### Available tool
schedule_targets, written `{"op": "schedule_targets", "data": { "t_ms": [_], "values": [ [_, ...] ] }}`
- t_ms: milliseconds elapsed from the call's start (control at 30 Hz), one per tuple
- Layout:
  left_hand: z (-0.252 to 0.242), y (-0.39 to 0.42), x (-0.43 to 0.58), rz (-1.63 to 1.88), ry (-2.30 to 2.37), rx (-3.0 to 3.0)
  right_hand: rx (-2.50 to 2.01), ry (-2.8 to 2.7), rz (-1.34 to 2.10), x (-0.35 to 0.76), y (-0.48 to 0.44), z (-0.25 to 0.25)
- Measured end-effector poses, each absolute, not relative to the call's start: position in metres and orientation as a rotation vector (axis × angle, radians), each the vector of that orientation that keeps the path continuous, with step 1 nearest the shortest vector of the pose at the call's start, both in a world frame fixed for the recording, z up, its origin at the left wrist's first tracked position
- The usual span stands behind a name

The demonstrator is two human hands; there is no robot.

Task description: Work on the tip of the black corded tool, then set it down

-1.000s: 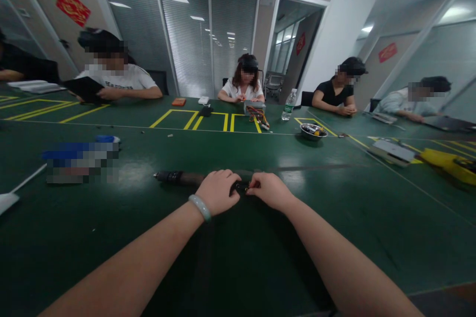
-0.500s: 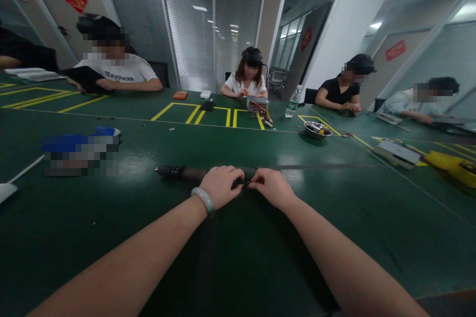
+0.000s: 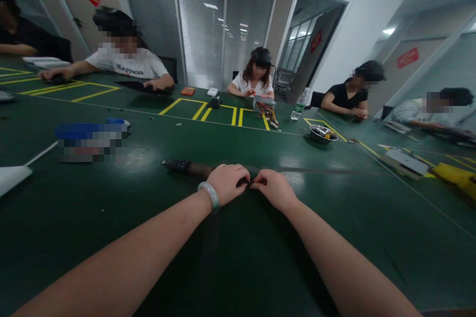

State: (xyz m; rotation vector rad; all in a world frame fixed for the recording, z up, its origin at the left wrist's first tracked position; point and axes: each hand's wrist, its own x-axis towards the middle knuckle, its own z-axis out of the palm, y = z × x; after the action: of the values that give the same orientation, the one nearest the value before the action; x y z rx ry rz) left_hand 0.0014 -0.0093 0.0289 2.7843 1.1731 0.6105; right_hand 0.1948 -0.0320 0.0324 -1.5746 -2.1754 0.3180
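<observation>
So — small dark piece (image 3: pixel 243 182) between hands (image 3: pixel 226 180) (image 3: pixel 275 190) (dark tool (image 3: pixel 193 168) beyond).

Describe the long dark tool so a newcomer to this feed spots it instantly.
On the green table, find the wearer's left hand with a pale bracelet. The long dark tool emerges from behind that hand, pointing left. Its narrow tip and brownish grip set it apart from the blue item farther left.

I see the left hand (image 3: pixel 226 182) and right hand (image 3: pixel 274 189) pinching a small dark piece (image 3: pixel 243 182). A dark cylindrical tool (image 3: pixel 190 168) lies beyond the left fingers (image 3: pixel 238 170).
</observation>
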Motion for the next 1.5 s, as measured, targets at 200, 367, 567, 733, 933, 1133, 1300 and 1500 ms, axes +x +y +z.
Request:
{"op": "schedule_targets", "data": {
  "t_ms": [200,367,567,733,933,1133,1300,1500],
  "values": [
    [0.029,-0.008,0.000,0.621,1.149,2.776,-1.582,-2.084,0.460,0.194,-0.032,0.029],
    [0.029,-0.009,0.000,0.620,1.161,2.770,-1.596,-1.974,0.540,0.192,-0.032,0.024],
    [0.029,-0.008,0.001,0.628,1.168,2.765,-1.585,-1.936,0.539,0.191,-0.029,0.017],
    [0.029,-0.009,0.003,0.626,1.150,2.765,-1.549,-2.099,0.396,0.189,-0.028,0.020],
    [0.036,-0.019,0.001,0.799,1.252,2.662,-1.590,-2.103,0.355,0.184,-0.031,0.024],
    [0.044,-0.031,-0.002,0.760,0.893,2.810,-1.676,-2.187,0.278,0.180,-0.031,0.027],
    [0.037,-0.041,0.003,0.415,0.575,2.861,-1.644,-2.351,0.044,0.176,-0.028,0.025],
    [0.039,-0.040,0.002,0.343,0.587,2.834,-1.583,-2.483,-0.167,0.175,-0.026,0.022]
  ]
}}
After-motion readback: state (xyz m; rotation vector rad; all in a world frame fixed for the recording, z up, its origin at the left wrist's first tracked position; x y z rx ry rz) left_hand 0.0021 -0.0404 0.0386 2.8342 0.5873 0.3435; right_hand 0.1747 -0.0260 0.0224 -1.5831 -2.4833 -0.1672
